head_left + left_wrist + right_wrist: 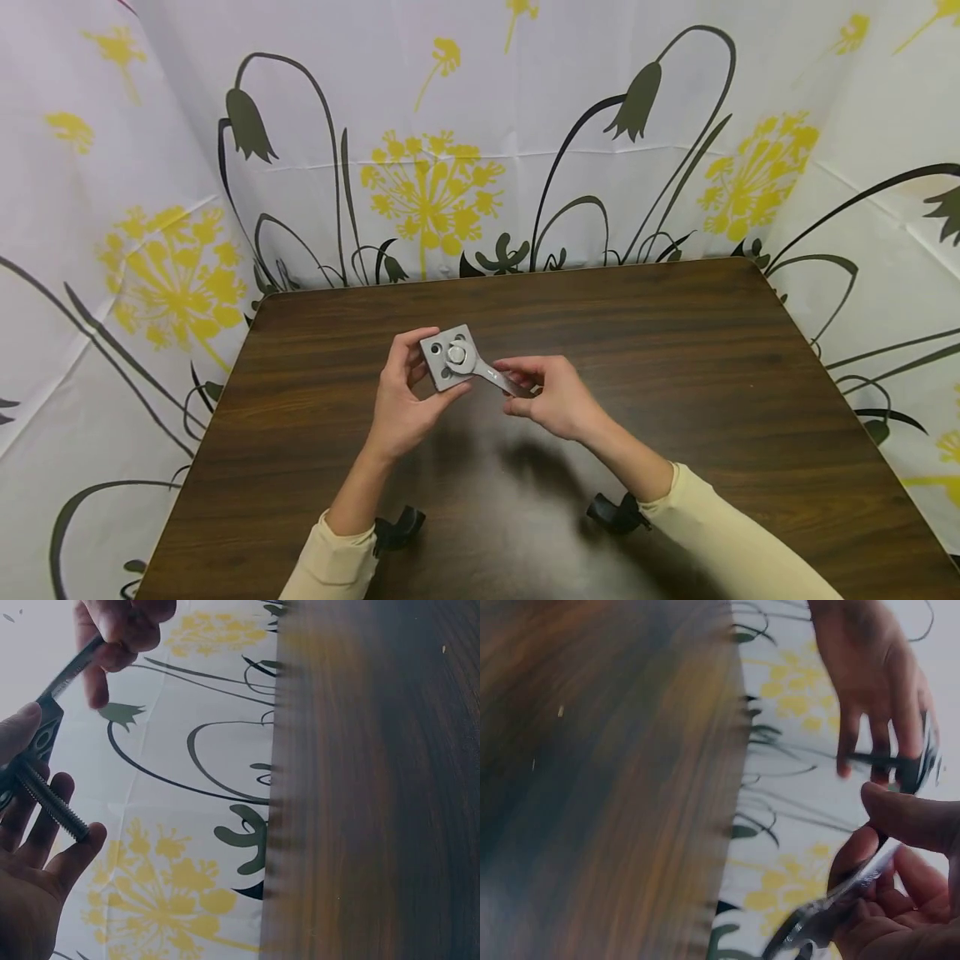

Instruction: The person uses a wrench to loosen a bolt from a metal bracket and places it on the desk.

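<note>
Head view, held wrench [491,375], well inside table edges [517,278]

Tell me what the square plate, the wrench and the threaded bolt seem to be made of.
Square plate: probably metal, with an even, dull gray finish; painted metal or plastic can't be ruled out.
Wrench: looks like smooth steel, as bright highlights run along its handle.
Threaded bolt: likely steel, bare or plated, judging by its silvery head and fine, regular threads.

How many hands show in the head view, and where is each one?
2: the left hand grips the square metal plate just left of center; the right hand holds the wrench to the plate's right.
</note>
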Tool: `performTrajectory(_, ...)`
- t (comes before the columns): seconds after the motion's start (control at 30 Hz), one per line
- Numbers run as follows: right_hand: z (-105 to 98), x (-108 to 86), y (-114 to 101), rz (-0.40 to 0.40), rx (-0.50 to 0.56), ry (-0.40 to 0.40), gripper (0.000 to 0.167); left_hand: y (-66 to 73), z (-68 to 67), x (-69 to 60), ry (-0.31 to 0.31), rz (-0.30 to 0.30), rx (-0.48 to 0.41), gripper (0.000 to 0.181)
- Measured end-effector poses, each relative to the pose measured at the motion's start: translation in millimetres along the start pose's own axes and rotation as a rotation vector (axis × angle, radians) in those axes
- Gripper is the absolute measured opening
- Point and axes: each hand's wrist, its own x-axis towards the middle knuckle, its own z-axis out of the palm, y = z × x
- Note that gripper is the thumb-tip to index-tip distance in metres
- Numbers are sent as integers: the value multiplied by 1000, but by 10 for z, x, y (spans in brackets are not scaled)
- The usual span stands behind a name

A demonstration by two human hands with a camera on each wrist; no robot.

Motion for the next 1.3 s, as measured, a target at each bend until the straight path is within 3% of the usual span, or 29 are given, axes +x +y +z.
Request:
performTrajectory(0.13,-131,89,57,-20,-85,64,29,-17,11,1,-25,-13,1,73)
performTrajectory(0.27,-247,185,90,-108,-236,70,25,-158,23,-24,-53,-26,-2,76)
performTrajectory(0.43,-368,328,55,-265,-477,84,20,-311,31,-55,-107,-43,-22,79)
performTrajectory(0.67,-446,569,-58,-477,-773,74,22,-355,38,-63,-172,-33,-59,76)
performTrajectory(0.8,-443,717,-115,-649,-914,65,23,-360,38,-70,-194,-54,-42,77)
performTrajectory(0.93,-427,840,-178,-859,-1059,52,22,-309,47,-74,-214,-61,-39,78)
performTrajectory(1.03,-419,913,-224,-984,-1122,42,21,-166,57,-54,-231,-53,-43,76)
performTrajectory(1.17,-418,979,-279,-1104,-1181,28,24,13,68,-20,-245,-44,-35,72)
performTrajectory(1.3,-422,1017,-306,-1175,-1214,20,25,18,67,-20,-243,-43,-26,72)
